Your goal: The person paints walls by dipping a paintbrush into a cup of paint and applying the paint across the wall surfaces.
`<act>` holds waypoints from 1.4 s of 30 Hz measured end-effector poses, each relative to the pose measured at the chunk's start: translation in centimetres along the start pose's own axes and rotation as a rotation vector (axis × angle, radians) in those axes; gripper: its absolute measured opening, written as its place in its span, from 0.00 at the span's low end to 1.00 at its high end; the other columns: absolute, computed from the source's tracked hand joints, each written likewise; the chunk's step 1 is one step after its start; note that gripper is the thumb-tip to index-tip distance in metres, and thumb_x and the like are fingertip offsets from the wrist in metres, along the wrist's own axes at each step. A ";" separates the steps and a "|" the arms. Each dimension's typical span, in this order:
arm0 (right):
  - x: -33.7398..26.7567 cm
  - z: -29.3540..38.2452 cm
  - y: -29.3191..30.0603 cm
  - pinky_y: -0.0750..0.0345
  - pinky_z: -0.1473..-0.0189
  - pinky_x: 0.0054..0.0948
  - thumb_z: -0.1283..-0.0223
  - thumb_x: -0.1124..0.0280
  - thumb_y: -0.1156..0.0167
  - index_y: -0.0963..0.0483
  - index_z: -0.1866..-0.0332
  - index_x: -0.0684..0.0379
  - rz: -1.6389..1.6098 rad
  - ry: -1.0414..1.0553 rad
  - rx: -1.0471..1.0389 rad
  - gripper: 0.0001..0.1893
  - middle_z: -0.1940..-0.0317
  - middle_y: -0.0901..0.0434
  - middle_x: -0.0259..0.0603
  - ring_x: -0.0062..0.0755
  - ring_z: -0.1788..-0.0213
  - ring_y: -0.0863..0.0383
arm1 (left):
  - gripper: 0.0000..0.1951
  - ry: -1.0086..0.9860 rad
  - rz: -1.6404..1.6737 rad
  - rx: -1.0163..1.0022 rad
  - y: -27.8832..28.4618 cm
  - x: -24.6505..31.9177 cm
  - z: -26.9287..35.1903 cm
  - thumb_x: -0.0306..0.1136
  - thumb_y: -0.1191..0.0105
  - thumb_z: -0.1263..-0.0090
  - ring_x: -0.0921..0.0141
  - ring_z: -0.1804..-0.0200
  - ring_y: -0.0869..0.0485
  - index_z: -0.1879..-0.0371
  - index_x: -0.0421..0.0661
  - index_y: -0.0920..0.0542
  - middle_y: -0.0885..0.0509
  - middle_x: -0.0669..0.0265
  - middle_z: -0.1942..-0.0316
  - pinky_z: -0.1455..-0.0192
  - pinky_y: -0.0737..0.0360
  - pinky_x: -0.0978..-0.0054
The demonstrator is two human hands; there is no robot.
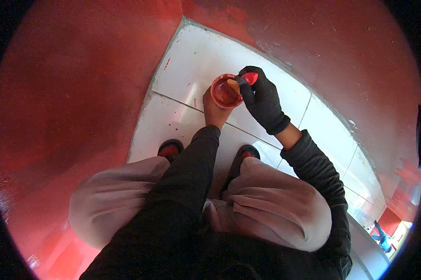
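My bare left hand (215, 111) is wrapped around the near left side of a small round container (221, 93) of dark red paint. Red paint coats its rim. Over the container's right edge, my right hand (263, 96), in a black glove, grips a tool with a red handle (250, 77), which looks like a paintbrush. A tan piece (232, 84) sticks out over the paint below the fingers; I cannot tell whether it is part of the tool or a bare fingertip. The tool's working end is hidden or too dark to make out.
White floor tiles (196, 49) with red drips lie below, between a red wall (73, 87) on the left and another red wall (336, 52) on the right. They meet in a corner ahead. My shoes (170, 148) stand on the tiles. Another person (383, 239) is far off, lower right.
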State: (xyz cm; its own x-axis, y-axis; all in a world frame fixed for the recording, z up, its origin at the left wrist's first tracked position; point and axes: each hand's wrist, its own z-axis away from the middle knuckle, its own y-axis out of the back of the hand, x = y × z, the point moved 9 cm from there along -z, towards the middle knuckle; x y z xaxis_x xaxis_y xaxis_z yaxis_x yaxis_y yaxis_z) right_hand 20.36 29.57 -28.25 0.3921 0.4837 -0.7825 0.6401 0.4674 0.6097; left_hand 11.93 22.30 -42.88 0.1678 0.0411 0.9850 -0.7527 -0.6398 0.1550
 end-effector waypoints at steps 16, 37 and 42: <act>6.9 1.4 3.7 0.26 0.76 0.21 0.29 0.62 0.54 0.35 0.56 0.61 -0.525 -0.350 0.304 0.11 0.67 0.19 0.43 0.25 0.76 0.22 | 0.28 0.013 0.039 -0.012 0.0 1.1 -0.3 0.32 0.26 0.60 0.63 0.56 0.17 0.55 0.43 0.22 0.17 0.60 0.60 0.54 0.20 0.68; 12.8 4.6 4.7 0.28 0.76 0.19 0.38 0.60 0.45 0.25 0.56 0.61 -0.434 -0.625 -0.518 0.15 0.72 0.20 0.36 0.20 0.76 0.24 | 0.26 -0.025 -0.051 -0.028 0.1 1.8 -0.4 0.29 0.28 0.59 0.63 0.58 0.17 0.57 0.42 0.22 0.16 0.60 0.61 0.55 0.20 0.69; 11.7 5.1 1.6 0.29 0.75 0.19 0.31 0.62 0.53 0.23 0.56 0.61 -0.303 -0.635 -0.819 0.15 0.76 0.22 0.35 0.19 0.79 0.27 | 0.26 -0.084 -0.079 0.013 0.4 3.5 -0.4 0.28 0.29 0.58 0.63 0.57 0.17 0.56 0.41 0.22 0.16 0.59 0.60 0.53 0.21 0.69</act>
State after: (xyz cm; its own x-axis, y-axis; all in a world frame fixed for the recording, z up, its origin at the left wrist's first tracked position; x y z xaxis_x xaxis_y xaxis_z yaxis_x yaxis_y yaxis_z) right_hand 29.39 32.22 -37.06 0.7139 -0.0974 -0.6935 0.2244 0.9699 0.0947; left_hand 11.96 22.44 -39.35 0.2794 0.0282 0.9598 -0.7270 -0.6468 0.2306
